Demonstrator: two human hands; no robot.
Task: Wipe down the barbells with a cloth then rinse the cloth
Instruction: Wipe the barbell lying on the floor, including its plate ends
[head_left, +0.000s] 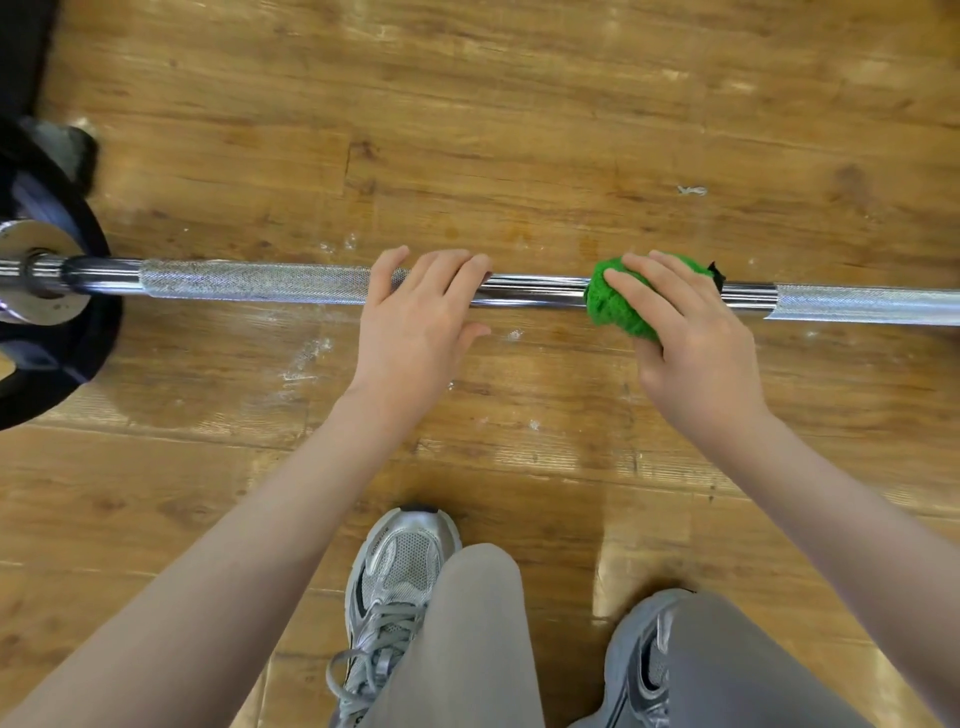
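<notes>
A chrome barbell (291, 283) lies across a wooden floor (519, 130), running left to right, with a black weight plate (57, 332) on its left end. The left hand (415, 322) rests on the bar where the left knurled section meets the smooth middle — fingers laid over the top, only lightly bent, thumb out to the side and not wrapped around. Just to its right, the right hand (691, 332) grips a bunched green cloth (615, 301) and presses it against the smooth part of the bar, fingers curled over the wad, thumb under its near side — another knurled stretch starts just beyond. Two grey sneakers (395, 587) stand on the floor near the bottom
</notes>
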